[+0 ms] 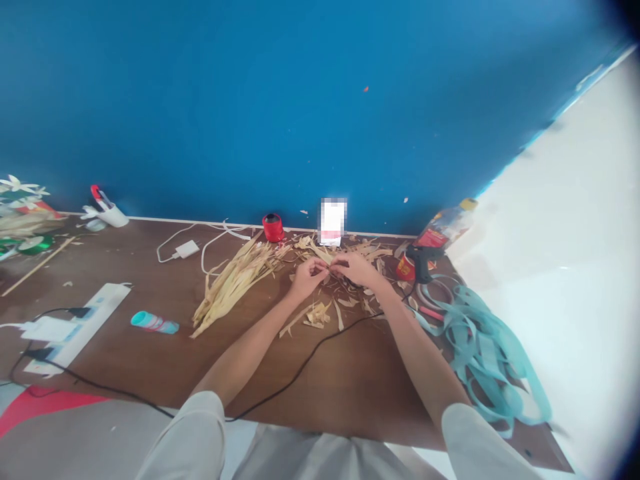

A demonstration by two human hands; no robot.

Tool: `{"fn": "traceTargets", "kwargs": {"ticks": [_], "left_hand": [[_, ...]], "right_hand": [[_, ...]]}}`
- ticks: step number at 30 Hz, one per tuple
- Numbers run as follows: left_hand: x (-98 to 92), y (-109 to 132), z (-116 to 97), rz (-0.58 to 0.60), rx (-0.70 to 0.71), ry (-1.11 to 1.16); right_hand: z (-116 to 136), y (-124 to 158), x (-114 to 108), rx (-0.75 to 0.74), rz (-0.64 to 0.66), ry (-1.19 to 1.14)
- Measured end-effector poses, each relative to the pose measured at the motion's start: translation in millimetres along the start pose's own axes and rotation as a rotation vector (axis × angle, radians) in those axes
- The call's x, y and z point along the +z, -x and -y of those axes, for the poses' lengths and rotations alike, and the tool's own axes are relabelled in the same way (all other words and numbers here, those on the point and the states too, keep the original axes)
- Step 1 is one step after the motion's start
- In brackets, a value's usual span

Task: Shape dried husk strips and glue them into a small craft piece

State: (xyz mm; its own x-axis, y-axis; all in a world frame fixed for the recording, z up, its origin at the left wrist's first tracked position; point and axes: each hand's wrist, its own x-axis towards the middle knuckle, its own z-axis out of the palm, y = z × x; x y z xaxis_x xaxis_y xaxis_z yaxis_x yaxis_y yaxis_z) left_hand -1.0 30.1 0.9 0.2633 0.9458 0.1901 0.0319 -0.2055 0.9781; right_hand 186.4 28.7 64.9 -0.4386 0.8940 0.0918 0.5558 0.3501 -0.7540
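Observation:
My left hand (308,278) and my right hand (356,269) meet over the middle of the table, fingertips pinched and almost touching. Whatever is between the fingers is too small to make out. Pale strips of dried corn husk (323,252) lie just beyond the fingertips; I cannot tell if they are held. Husk scraps and shavings are scattered around and under both hands. A crumpled piece of husk (318,315) lies in front of them. Left of my left hand rests a long bundle of dried corn husks (233,285).
A black glue gun (424,261) leans by a red can (406,268) at right, its cord crossing the brown table (350,373). Teal ribbon (493,350) lies heaped at right. Leftward are a blue tube (154,323), power strip (83,327) and charger (187,249). A phone-like screen (333,220) stands behind.

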Motion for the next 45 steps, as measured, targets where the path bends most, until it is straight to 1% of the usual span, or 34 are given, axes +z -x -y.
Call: {"fn": "traceTargets", "kwargs": {"ticks": [3, 10, 14, 18, 20, 24, 30, 36, 42, 45], "left_hand": [[1.5, 0.5, -2.0, 0.029, 0.011, 0.009], [2.7, 4.4, -12.6, 0.1, 0.018, -0.051], [0.4, 3.5, -12.1, 0.077, 0.022, -0.026], [0.0, 1.7, -8.3, 0.059, -0.006, 0.02], [0.4, 1.5, -7.2, 0.059, -0.01, 0.023], [0.4, 1.9, -7.2, 0.069, -0.005, 0.024], [-0.7, 3.1, -11.0, 0.1, 0.034, -0.031], [0.5, 4.6, -12.6, 0.119, 0.048, -0.088], [2.5, 4.3, -9.8, 0.106, 0.036, -0.085], [3.4, 4.1, -9.6, 0.117, 0.038, -0.083]], "right_hand": [[2.8, 1.5, -1.1, -0.032, -0.007, 0.05], [4.0, 2.1, -2.6, -0.02, -0.044, 0.052], [4.9, 1.2, -1.1, -0.038, -0.053, 0.017], [1.2, 0.6, -1.5, -0.044, -0.093, -0.012], [-1.4, 0.9, -3.4, -0.034, -0.108, -0.005], [-3.1, 1.8, -7.3, -0.03, -0.096, 0.037], [-0.7, 1.8, -5.5, -0.064, -0.076, 0.05], [-3.0, 1.3, -4.0, -0.1, -0.084, 0.051], [-7.0, -0.7, -2.8, -0.149, -0.062, 0.165], [-10.2, -1.5, -2.0, -0.136, -0.061, 0.254]]}}
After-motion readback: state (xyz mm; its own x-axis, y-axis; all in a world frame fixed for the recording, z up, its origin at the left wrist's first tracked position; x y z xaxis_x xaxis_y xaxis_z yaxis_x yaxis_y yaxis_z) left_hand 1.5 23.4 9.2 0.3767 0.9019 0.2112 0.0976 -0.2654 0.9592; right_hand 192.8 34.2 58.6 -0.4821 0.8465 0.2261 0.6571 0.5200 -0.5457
